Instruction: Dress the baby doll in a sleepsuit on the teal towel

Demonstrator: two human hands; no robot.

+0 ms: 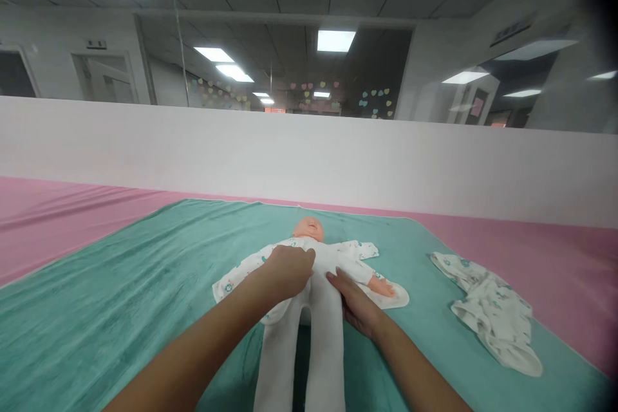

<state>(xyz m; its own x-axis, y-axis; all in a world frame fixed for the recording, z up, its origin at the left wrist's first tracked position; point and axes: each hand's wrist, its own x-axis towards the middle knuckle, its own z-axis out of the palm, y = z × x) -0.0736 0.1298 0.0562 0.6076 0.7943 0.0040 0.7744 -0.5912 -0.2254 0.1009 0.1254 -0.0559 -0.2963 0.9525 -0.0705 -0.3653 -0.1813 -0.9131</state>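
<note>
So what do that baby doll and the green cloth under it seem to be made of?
The infant training doll looks like moulded vinyl or a similar soft plastic: its head is smooth and seamless, with a faint sheen. The teal blanket looks like plush fleece or velour, judging by its matte, napped surface and soft folds, though the exact fibre can't be told.

Surface in front of me (62, 225) is covered in a pink sheet, slightly wrinkled on the left. A teal towel (116, 270) lies over it, spread out flat with soft folds, its corners angled across the pink. A baby doll (309, 229) lies face up on the towel near the middle, head toward the far edge, legs toward me, in a white printed outfit (347, 264). A crumpled white printed garment (490, 312) lies on the towel to the right of the doll, well apart from it, close to the towel's right edge.
</note>
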